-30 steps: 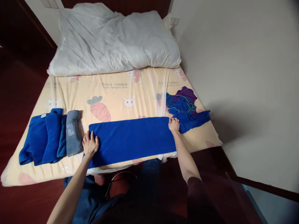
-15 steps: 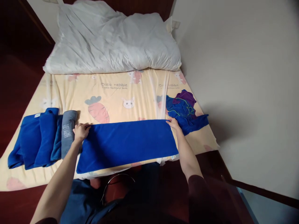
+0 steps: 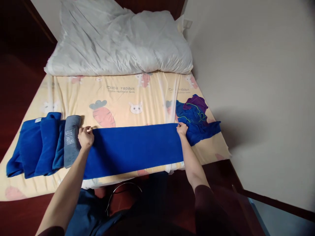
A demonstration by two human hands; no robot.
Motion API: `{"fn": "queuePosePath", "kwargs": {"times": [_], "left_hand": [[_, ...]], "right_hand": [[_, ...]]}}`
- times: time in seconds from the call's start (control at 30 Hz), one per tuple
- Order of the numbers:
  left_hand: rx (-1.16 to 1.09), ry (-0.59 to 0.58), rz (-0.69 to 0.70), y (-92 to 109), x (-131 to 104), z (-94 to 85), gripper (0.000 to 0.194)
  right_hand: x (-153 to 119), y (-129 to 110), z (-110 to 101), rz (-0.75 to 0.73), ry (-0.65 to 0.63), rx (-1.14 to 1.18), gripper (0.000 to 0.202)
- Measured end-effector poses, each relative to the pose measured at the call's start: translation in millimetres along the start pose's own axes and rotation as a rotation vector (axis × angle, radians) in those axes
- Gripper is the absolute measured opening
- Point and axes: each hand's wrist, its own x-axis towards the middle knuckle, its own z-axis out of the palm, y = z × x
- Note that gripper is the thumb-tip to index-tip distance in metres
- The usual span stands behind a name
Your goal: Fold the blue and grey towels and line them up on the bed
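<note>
A blue towel (image 3: 135, 147) lies stretched out as a long flat strip along the front edge of the bed. At its far left corner my left hand (image 3: 86, 137) is closed on the cloth. My right hand (image 3: 182, 128) pinches the far right corner. Just left of my left hand lies a folded grey towel (image 3: 71, 141) with white lettering. Beyond that sit folded blue towels (image 3: 36, 147). A crumpled heap of blue and purple cloths (image 3: 194, 113) with green edging lies beside my right hand.
The bed (image 3: 123, 108) has a yellow sheet with rabbits and carrots. Across its far end lies a bulky white quilt (image 3: 118, 46). A pale wall (image 3: 258, 82) rises on the right. Dark red floor (image 3: 22, 216) shows at the left.
Both hands have tightened into a closer grip on the towel's far corners. The towel's far edge has moved slightly away from me, and its near edge has moved the same way.
</note>
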Motion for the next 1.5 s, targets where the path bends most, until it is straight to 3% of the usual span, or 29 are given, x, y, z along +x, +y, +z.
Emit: {"fn": "queuePosePath", "kwargs": {"times": [0.07,0.13,0.23,0.33,0.43,0.6,0.7,0.9,1.07,1.17,1.27,1.4,1.5], "left_hand": [[-0.003,0.007,0.074,8.8,-21.3,4.0,0.045],[-0.003,-0.049,0.223,17.9,-46.5,9.9,0.051],[0.014,-0.14,0.372,30.1,-81.0,22.1,0.058],[0.028,-0.16,0.344,34.7,-97.6,33.0,0.065],[0.038,-0.122,0.26,28.8,-92.6,35.6,0.071],[0.06,-0.071,0.166,15.3,-70.7,29.5,0.077],[0.051,-0.062,0.143,15.3,-67.3,29.9,0.079],[0.089,-0.051,0.146,14.1,-65.8,32.8,0.08],[0.069,-0.117,0.187,11.4,-66.1,17.7,0.079],[0.023,-0.094,0.333,32.9,-93.8,9.4,0.073],[-0.052,-0.128,0.538,72.7,-144.6,12.9,0.068],[-0.096,-0.192,0.667,114.1,-212.7,36.3,0.064],[-0.093,-0.226,0.66,116.6,-241.1,57.4,0.061]], "right_hand": [[-26.1,-18.1,7.9,0.008,0.068,-0.032,0.05],[-58.8,-40.1,17.1,-0.112,0.064,-0.054,0.057],[-107.5,-70.4,34.9,-0.464,-0.168,-0.054,0.058],[-133.4,-81.1,51.5,-0.634,-0.351,-0.068,0.064],[-124.5,-64.2,55.5,-0.581,-0.327,-0.109,0.068],[-75.4,-8.8,41.3,-0.326,-0.181,-0.184,0.071],[-60.0,9.6,38.4,-0.251,-0.149,-0.216,0.071],[-56.5,3.7,37.9,-0.2,-0.161,-0.238,0.073],[-59.4,-20.9,19.2,-0.05,-0.163,-0.241,0.075],[-90.9,-54.2,10.4,-0.22,-0.118,-0.241,0.071],[-152.1,-100.3,13.3,-0.466,-0.128,-0.221,0.07],[-246.2,-144.3,36.8,-0.703,-0.237,-0.159,0.066],[-291.9,-147.8,57.6,-0.728,-0.328,-0.142,0.061]]}}
